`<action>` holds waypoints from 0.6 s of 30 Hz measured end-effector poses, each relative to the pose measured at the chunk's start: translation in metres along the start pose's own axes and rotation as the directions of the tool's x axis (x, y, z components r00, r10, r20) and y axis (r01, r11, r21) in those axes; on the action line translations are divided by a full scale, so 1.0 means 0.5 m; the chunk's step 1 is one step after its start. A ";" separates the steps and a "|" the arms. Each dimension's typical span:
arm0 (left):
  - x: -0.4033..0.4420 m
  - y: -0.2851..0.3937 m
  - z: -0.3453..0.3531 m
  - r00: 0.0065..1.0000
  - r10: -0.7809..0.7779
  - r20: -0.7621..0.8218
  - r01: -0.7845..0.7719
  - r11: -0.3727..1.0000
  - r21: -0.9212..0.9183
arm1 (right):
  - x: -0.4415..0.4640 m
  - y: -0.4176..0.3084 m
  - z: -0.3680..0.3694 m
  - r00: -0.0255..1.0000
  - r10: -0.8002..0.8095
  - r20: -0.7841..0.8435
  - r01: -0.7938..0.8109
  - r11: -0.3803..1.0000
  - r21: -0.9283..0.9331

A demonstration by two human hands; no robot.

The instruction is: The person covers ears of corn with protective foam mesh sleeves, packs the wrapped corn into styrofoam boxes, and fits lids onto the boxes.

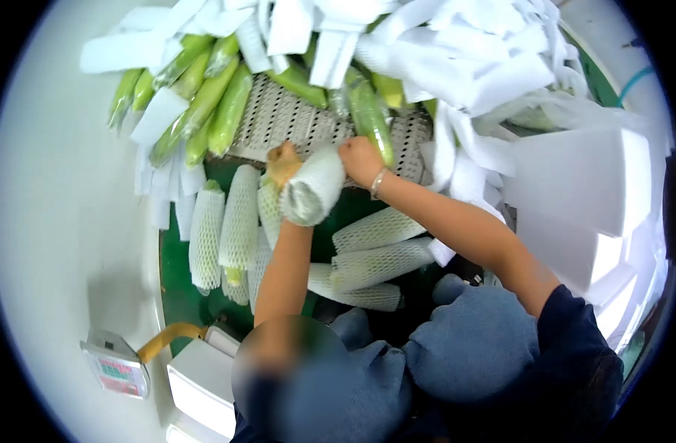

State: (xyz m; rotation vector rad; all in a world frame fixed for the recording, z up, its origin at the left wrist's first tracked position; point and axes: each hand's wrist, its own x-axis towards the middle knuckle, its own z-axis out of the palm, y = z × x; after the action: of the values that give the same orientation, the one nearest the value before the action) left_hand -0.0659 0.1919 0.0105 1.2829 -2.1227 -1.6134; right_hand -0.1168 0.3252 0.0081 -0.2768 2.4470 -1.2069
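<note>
A white foam net sleeve [313,186] sits at my left wrist, its open end toward me. Whether it goes round the wrist or lies over it, I cannot tell. Beyond it, the bent fingers of my left hand [282,162] show in part; what they hold is hidden. My right hand [361,161] is closed at the sleeve's far right edge and seems to pinch it. Just beyond that hand is a long green vegetable in clear film [369,111]. Net-sleeved vegetables lie close by, several on the left [239,218] and several on the right [378,263].
Loose white foam strips [456,44] are heaped at the back. Film-wrapped vegetables [212,103] lie on a perforated beige surface [279,111]. White foam blocks [563,181] stand on the right. A scale display [118,373] and a white box [203,384] are at lower left.
</note>
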 end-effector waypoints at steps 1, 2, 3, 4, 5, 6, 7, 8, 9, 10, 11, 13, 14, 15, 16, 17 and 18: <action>-0.007 0.024 -0.008 1.000 -0.021 0.012 0.023 0.961 -0.276 | -0.004 -0.033 -0.017 0.951 0.238 0.199 -0.279 0.936 0.215; -0.021 0.039 -0.019 0.998 -0.035 0.057 0.061 0.840 -0.539 | -0.018 -0.060 -0.034 0.808 0.396 0.436 -0.559 0.748 0.357; -0.055 0.069 -0.038 0.992 0.000 0.128 0.087 0.736 -0.671 | -0.046 -0.062 -0.035 0.724 0.403 0.560 -0.679 0.560 0.475; -0.101 0.092 -0.070 0.965 0.142 0.221 0.011 0.819 -0.574 | -0.085 -0.065 -0.031 0.637 0.362 0.681 -0.771 0.336 0.541; -0.147 0.117 -0.103 0.910 0.279 0.307 -0.101 0.866 -0.490 | -0.125 -0.085 -0.050 0.615 0.349 0.707 -0.771 0.455 0.446; -0.196 0.141 -0.130 0.857 0.345 0.383 -0.276 0.935 -0.225 | -0.159 -0.107 -0.079 0.590 0.341 0.732 -0.750 0.567 0.341; -0.210 0.136 -0.156 0.805 0.289 0.518 -0.181 0.952 -0.248 | -0.184 -0.109 -0.105 0.655 0.203 0.728 -0.531 0.809 0.252; -0.216 0.127 -0.182 0.732 0.234 0.640 -0.082 0.963 -0.258 | -0.207 -0.107 -0.136 0.667 0.051 0.743 -0.243 0.958 0.152; -0.222 0.118 -0.196 0.748 0.011 0.664 0.113 0.983 -0.144 | -0.225 -0.122 -0.183 0.834 -0.011 0.551 -0.010 0.999 0.035; -0.252 0.104 -0.192 0.818 0.213 0.535 -0.209 0.976 -0.069 | -0.232 -0.129 -0.225 0.931 -0.138 0.338 0.195 0.971 -0.140; -0.257 0.064 -0.188 0.856 0.278 0.437 -0.315 0.949 0.014 | -0.218 -0.114 -0.253 0.981 -0.183 0.068 0.195 0.942 -0.274; -0.280 0.000 -0.188 0.877 0.344 0.335 -0.400 0.909 0.114 | -0.167 -0.074 -0.295 0.892 -0.323 -0.316 0.143 0.865 -0.481; -0.292 -0.013 -0.187 0.878 0.235 0.418 -0.424 0.789 0.446 | -0.130 -0.045 -0.306 0.807 -0.409 -0.425 0.120 0.819 -0.561; -0.301 -0.017 -0.185 0.886 0.097 0.454 -0.427 0.554 0.715 | -0.094 -0.016 -0.310 0.820 -0.377 -0.431 0.075 0.817 -0.572; -0.305 -0.013 -0.184 0.888 0.096 0.449 -0.423 0.551 0.719 | -0.067 0.014 -0.315 0.833 -0.341 -0.436 0.029 0.813 -0.581; -0.302 -0.002 -0.183 0.896 0.070 0.439 -0.398 0.568 0.721 | -0.053 0.029 -0.338 0.831 -0.342 -0.439 0.033 0.817 -0.575; -0.303 0.010 -0.185 0.902 0.041 0.431 -0.372 0.581 0.724 | -0.049 0.049 -0.360 0.837 -0.323 -0.442 0.014 0.820 -0.573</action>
State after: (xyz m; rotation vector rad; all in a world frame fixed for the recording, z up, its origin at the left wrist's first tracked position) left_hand 0.0796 0.2362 0.1023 0.8160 -3.3121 -0.8062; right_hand -0.1726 0.4770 0.0940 -0.3793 3.3040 -0.6474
